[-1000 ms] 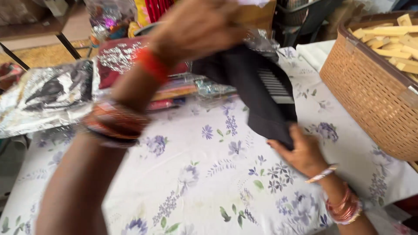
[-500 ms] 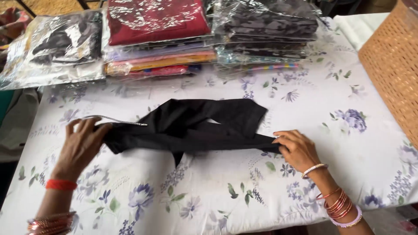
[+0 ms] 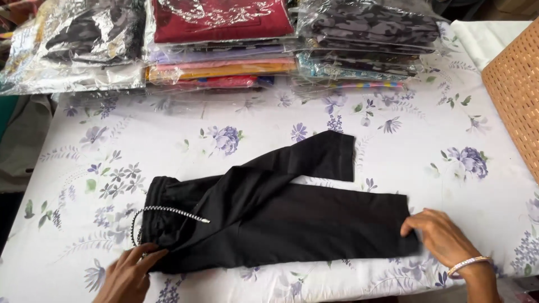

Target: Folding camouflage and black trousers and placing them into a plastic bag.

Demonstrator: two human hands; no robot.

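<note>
A pair of black trousers lies spread flat on the white floral tablecloth, waistband to the left, one leg angled up toward the middle. A black-and-white drawstring curls over the waistband. My left hand rests on the waistband's near corner, fingers pressing the cloth. My right hand, with bangles at the wrist, presses the hem of the nearer leg at the right end.
Stacks of folded garments in clear plastic bags line the table's far edge, dark ones at left and right. A woven wicker basket stands at the right edge.
The trousers went from held up in the air to bunched between my hands, and now lie spread flat. My hands moved apart to the waistband and the leg hem.
</note>
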